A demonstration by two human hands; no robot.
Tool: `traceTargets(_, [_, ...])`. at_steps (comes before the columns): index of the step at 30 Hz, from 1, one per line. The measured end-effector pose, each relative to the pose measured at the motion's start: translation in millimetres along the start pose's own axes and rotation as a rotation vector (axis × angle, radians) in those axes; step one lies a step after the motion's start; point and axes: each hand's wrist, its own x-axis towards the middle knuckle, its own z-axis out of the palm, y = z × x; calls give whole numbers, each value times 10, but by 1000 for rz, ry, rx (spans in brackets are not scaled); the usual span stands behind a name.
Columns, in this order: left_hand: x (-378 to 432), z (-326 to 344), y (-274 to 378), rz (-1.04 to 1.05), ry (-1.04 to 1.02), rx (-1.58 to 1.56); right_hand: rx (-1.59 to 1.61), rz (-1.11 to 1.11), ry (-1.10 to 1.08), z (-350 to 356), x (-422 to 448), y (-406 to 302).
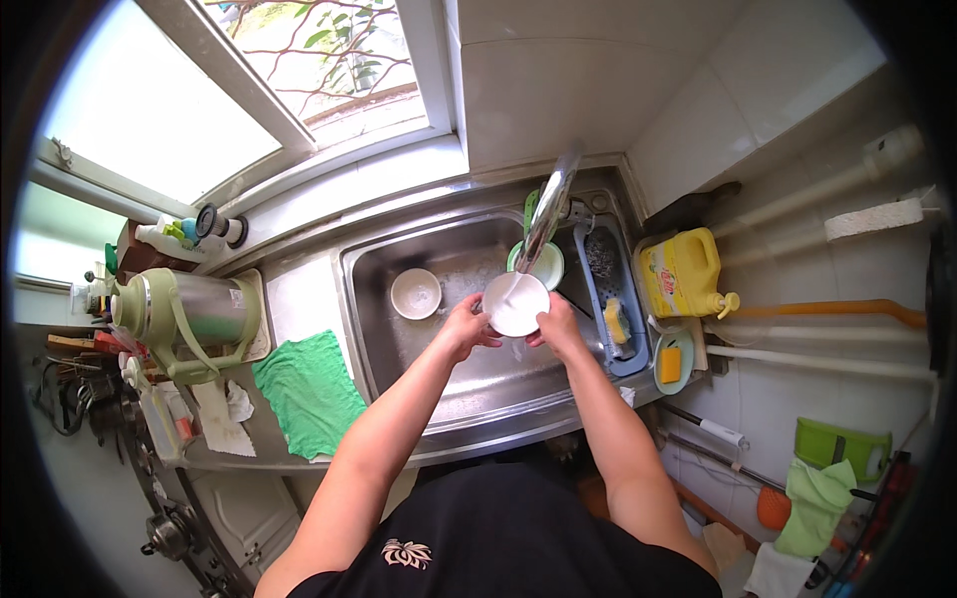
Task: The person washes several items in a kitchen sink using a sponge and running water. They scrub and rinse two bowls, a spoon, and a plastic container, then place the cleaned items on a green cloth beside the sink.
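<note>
My left hand and my right hand grip a white bowl from its two sides. Water runs from the metal faucet into the bowl, over a stainless steel sink. A second white bowl rests on the sink floor to the left. Behind the held bowl and partly hidden by the faucet lies a green-rimmed strainer or colander. Along the sink's right side sits a blue caddy with a steel wool scourer and a yellow sponge in it.
A yellow detergent jug with a pump and a dish holding an orange sponge stand right of the sink. On the left counter are a green cloth and a green thermos flask. A window is behind.
</note>
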Motion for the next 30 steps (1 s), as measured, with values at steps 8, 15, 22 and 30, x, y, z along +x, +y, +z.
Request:
traceTargets(8, [-111,-133,61,114,-67,103,164,-84,-8,41,-27,190])
traceTargets(15, [-232,-163,462,419,-180,449,416,167,-339,-60,187,235])
traceTargets(22, [37,-191,822,319,-410,395,679,407,-537,-82,151,67])
traceTargets(30, [-32,-86,898,122,-265,191,492,-203,-293,-17,55,-42])
